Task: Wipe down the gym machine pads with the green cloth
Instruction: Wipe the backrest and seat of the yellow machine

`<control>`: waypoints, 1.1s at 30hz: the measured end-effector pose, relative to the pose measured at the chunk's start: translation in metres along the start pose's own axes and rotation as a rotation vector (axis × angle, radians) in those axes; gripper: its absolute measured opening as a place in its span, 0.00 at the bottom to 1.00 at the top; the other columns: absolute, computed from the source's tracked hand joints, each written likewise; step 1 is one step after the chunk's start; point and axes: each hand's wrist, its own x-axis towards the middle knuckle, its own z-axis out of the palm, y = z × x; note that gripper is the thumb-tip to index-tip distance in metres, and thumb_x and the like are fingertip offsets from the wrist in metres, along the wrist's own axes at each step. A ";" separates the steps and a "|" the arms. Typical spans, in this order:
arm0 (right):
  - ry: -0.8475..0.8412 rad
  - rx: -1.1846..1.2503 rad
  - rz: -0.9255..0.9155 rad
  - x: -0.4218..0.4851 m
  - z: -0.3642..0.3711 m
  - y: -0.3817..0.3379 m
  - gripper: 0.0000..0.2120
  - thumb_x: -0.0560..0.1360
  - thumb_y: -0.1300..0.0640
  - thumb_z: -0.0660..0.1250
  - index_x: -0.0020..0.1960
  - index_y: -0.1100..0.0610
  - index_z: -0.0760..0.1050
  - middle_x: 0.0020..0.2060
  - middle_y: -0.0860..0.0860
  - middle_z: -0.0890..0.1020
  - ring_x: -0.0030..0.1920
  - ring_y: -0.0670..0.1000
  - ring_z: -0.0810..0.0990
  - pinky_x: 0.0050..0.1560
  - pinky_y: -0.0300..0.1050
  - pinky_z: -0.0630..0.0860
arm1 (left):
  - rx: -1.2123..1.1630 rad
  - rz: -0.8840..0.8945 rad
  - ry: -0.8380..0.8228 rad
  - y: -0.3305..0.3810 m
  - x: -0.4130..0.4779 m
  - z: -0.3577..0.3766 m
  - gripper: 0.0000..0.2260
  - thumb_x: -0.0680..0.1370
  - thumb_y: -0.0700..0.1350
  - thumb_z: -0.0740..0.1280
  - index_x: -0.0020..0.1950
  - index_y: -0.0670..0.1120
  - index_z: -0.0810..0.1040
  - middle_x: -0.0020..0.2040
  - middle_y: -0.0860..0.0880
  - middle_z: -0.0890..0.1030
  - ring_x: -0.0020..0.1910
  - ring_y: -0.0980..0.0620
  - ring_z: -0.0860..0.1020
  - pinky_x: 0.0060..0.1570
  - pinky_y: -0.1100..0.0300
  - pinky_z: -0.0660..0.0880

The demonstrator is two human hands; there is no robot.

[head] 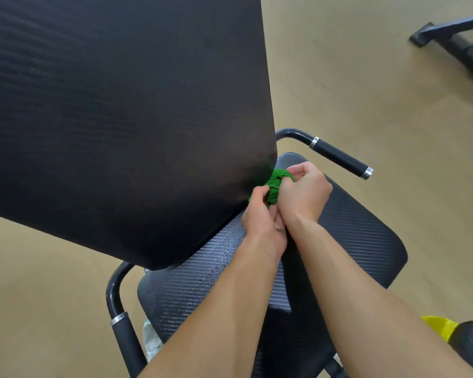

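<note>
- Nearest us, our two forearms reach over the seat pad [352, 241]. Its woven-textured black cover shows bare on either side of them, and a grip handle [120, 331] juts out at its near left edge.
- Our left hand [262, 225] has its fingers curled into the lower side of the green cloth [275, 184], pinching it.
- Our right hand [303, 192] grips the same cloth from the upper side, fingers folded over the bundle.
- The cloth is bunched tight between both hands, over the back of the seat pad and right beside the lower corner of the back pad [120, 118]. We cannot tell whether it touches either pad.
- We judge the step in hand to be gathering or folding the cloth ahead of a wipe. To do it well, we should open the wad into a flat face and press it under a spread palm. Then we wipe in overlapping passes, taking in the seam where the two pads meet.
- Beyond, the second handle [339, 156] sticks out over the tan floor [366, 77]. Another machine's base [453, 39] sits well apart at the far corner.
</note>
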 end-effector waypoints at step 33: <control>-0.238 0.938 0.611 0.014 -0.041 0.008 0.10 0.77 0.64 0.64 0.56 0.60 0.78 0.47 0.60 0.84 0.44 0.58 0.84 0.42 0.50 0.81 | 1.007 0.355 -0.235 0.017 -0.079 -0.003 0.18 0.80 0.33 0.64 0.65 0.50 0.81 0.57 0.57 0.84 0.52 0.60 0.81 0.51 0.63 0.79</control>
